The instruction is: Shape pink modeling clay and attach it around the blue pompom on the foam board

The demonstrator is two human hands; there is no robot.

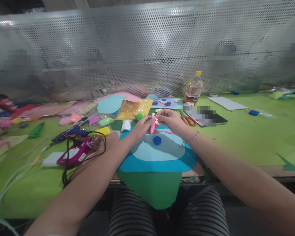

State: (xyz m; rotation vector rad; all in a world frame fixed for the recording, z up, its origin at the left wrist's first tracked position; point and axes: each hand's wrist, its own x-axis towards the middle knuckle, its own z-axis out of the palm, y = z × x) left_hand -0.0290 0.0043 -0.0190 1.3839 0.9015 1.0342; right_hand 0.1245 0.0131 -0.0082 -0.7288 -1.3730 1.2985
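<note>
While my left hand [140,127] pinches the pink stick [152,124], my right hand [171,120] pinches its top; I should press softly. Hard squeezing could squash it.

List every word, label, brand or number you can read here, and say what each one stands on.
No text reads clearly.
The bottle has a red and yellow label: too blurred to read.
The magenta device has a white patch: too small to read.
The flat dark slab by the scissors: blurred out.
The pink piece in the left hand: no writing shows.
</note>
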